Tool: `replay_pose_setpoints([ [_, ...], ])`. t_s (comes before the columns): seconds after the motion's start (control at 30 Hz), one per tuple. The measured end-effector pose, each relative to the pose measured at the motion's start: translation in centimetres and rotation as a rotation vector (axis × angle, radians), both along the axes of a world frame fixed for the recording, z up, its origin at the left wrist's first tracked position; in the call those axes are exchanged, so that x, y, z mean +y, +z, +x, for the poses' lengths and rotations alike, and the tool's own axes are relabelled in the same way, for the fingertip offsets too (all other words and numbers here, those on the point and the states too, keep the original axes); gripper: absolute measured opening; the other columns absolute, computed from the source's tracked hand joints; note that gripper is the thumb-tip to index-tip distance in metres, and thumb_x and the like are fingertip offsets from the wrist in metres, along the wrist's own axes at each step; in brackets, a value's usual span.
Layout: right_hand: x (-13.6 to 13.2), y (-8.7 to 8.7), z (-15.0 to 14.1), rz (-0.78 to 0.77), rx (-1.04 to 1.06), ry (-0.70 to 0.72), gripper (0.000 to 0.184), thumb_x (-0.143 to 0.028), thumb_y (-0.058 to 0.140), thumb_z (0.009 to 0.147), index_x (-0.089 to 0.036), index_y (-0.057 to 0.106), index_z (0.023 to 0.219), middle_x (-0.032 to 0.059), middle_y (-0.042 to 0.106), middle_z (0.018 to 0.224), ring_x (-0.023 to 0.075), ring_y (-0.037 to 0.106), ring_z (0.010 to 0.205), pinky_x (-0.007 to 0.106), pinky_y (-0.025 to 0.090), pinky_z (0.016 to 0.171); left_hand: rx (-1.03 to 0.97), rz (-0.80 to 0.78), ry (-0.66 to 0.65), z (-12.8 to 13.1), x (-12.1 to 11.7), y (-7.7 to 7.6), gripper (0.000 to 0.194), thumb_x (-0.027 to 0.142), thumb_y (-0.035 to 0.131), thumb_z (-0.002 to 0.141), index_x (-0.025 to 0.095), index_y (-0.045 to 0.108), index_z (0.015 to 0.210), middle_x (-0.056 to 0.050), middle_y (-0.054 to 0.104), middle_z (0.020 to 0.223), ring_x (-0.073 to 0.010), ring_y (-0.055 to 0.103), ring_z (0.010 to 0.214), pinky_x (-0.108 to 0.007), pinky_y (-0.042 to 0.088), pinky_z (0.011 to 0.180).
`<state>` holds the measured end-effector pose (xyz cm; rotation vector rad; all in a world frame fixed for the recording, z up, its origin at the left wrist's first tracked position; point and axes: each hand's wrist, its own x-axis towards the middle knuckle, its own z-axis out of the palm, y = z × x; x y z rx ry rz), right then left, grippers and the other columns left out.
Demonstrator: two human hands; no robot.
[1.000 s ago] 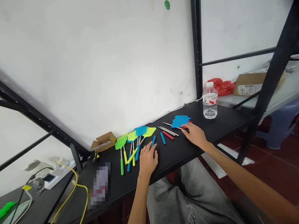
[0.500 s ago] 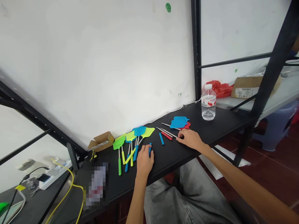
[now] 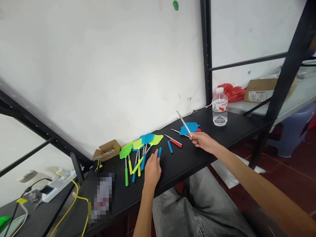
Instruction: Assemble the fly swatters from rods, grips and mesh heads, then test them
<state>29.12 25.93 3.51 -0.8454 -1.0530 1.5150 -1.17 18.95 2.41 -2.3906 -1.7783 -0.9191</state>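
Observation:
My right hand (image 3: 202, 141) pinches a thin silver metal rod (image 3: 184, 123) and holds it tilted up above the black shelf (image 3: 177, 164). Behind the rod lie blue and red swatter heads (image 3: 189, 128). Other silver rods (image 3: 173, 139), a red grip (image 3: 175, 143) and a blue grip (image 3: 170, 146) lie to the left of that hand. My left hand (image 3: 152, 169) rests on the shelf, its fingertips touching another blue grip (image 3: 159, 152). Several assembled fly swatters (image 3: 138, 149) with green, yellow and blue heads lie just left of it.
A water bottle (image 3: 219, 109) stands at the back right. A small open cardboard box (image 3: 106, 149) sits by the wall at left. Yellow cable (image 3: 71, 200) and a power strip (image 3: 46, 192) are on the lower left surface. Black rack posts (image 3: 204, 49) rise behind.
My right hand picked a silver rod off the shelf and raised it. My left hand slid slightly left, with its fingertips at the blue grip.

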Motion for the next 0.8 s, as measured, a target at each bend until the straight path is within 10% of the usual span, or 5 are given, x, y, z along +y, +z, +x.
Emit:
replay_pose_setpoints([
  [0.33, -3.3, -0.8, -7.0, 0.235, -0.119, 0.088, 0.026, -0.042, 0.07, 0.077, -0.017, 0.071, 0.085, 0.0045, 0.068, 0.08, 0.011, 0.055, 0.059, 0.02, 0.038, 0.046, -0.065, -0.012, -0.195, 0.8, -1.6, 1.8, 0.032, 0.028, 0.038, 0.098, 0.025, 0.056, 0.125, -0.008, 0.063, 0.106, -0.0231, 0.059, 0.102, -0.036, 0.048, 0.089],
  [0.8, -4.8, -0.6, -8.0, 0.452, -0.427, 0.034, 0.025, -0.042, 0.063, 0.084, -0.018, 0.069, 0.088, 0.0016, 0.062, 0.074, 0.0131, 0.053, 0.06, 0.023, 0.04, 0.052, 0.025, 0.014, -0.279, 1.0, -1.8, 1.9, 0.031, 0.024, 0.04, 0.098, 0.026, 0.06, 0.12, -0.006, 0.065, 0.104, -0.0224, 0.058, 0.1, -0.037, 0.046, 0.091],
])
